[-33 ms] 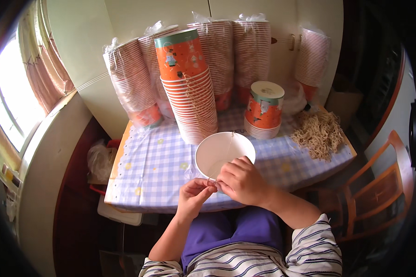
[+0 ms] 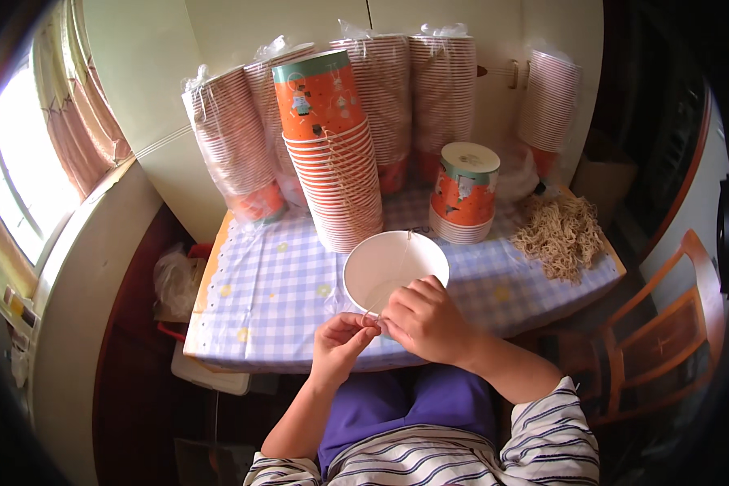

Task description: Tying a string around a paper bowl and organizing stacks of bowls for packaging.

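A white-lined paper bucket (image 2: 377, 263) lies at the near middle of the table, its open mouth showing. A thin cord (image 2: 402, 257) runs across this mouth from the far rim down to my fingers. At the bucket's near rim, my left hand (image 2: 344, 344) pinches a small loop of the cord. My right hand (image 2: 425, 320) is closed on the cord right beside it, the fingertips of both hands almost touching. Behind the bucket rises a tall stack of nested orange paper buckets (image 2: 332, 178), with cords hanging down its side. Upside down to the right sits a shorter stack (image 2: 463, 194).
Several bagged bucket stacks (image 2: 368, 97) line the back against a cream cabinet (image 2: 271, 24). A heap of beige cords (image 2: 560, 237) lies at the table's right. The checked tablecloth (image 2: 259, 304) covers the table. A wooden chair (image 2: 664, 332) stands to the right; a window (image 2: 28, 162) is left.
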The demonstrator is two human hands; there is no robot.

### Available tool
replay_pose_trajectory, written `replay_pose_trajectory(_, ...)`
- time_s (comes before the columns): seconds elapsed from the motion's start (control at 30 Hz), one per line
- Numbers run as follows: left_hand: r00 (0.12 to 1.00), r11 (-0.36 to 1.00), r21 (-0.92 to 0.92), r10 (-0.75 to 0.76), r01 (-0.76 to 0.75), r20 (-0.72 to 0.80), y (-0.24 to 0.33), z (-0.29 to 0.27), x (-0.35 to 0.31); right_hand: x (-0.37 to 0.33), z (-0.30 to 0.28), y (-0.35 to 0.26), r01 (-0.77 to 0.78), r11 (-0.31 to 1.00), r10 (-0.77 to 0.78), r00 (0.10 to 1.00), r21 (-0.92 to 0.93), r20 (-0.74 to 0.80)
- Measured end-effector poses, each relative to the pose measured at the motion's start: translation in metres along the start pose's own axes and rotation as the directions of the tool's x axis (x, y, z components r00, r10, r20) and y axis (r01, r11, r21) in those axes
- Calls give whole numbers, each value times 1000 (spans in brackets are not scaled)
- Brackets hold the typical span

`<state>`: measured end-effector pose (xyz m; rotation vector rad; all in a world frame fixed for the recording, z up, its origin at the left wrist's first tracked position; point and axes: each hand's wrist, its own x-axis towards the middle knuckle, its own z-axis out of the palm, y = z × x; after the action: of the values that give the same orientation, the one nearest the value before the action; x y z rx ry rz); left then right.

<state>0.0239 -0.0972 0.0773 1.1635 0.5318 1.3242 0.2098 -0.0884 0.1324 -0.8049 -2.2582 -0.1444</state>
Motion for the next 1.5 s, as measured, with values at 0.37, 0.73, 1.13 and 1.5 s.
replay_pose_trajectory(0.37,834,468,832,552,-298,-11,-12,16,-20,-36,34,-37,-214,977,210,958,-1,-197)
replay_pose_trajectory(0.73,930,929,-365,-188,65,-314,-19,17,-22,-32,62,-30,-369,842,486,837,394,-253)
replay_pose_trajectory(1.13,935,894,-440,-229,91,-271,-23,13,-22,-39,75,-31,-264,-286,665,638,921,389)
replay_pose_trajectory(1.5,903,978,177,175,-113,-392,-26,16,-21,-40,76,-25,-219,-553,611,550,804,569)
